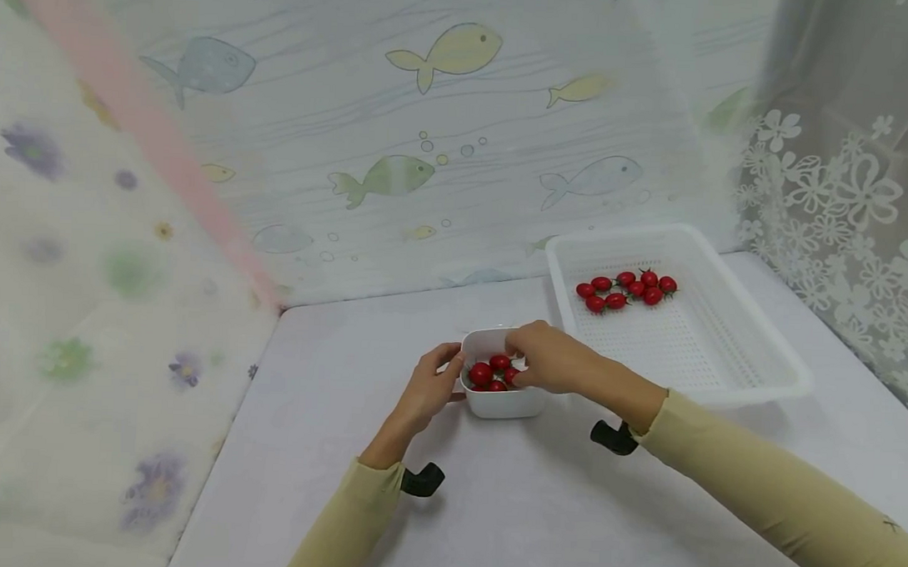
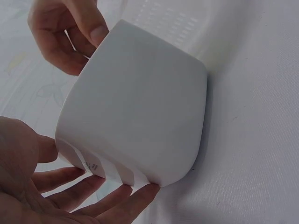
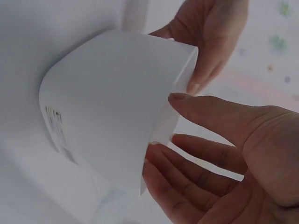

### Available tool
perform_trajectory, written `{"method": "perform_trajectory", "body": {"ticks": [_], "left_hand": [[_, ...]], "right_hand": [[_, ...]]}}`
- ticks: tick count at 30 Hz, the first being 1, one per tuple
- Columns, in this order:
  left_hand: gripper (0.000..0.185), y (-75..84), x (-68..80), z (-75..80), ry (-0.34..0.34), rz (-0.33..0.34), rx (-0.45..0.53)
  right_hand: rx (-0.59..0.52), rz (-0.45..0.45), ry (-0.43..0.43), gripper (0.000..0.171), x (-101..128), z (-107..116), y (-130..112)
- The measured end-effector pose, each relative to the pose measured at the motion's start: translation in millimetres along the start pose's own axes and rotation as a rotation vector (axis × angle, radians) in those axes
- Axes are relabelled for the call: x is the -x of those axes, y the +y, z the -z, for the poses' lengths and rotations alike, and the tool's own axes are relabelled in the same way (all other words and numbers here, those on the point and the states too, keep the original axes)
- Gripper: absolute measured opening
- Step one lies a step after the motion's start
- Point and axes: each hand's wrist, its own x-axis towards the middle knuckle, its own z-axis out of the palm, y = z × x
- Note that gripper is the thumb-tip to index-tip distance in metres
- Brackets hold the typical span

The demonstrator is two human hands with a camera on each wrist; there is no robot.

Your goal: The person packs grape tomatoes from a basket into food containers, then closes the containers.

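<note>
Standing upright, open side up, white container (image 1: 504,404) against left fingers (image 2: 133,202)

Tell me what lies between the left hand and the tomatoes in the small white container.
The left side wall of the small white container. The head view shows the left hand against its outside and the red tomatoes inside.
</note>
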Motion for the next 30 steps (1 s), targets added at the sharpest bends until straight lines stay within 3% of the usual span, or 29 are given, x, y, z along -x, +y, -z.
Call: {"method": "perform_trajectory", "body": {"ticks": [7,30], "left_hand": [[0.042,-1.2,1.0,0.7,-0.004,0.005,0.012],[0.043,-2.8,-2.3,2.9,-0.01,-0.006,0.008]], "right_hand": [[-0.028,-0.02,-0.024,0.031,12,14,5],[0.03,-0.062,0.078,0.031,38,67,54]]}}
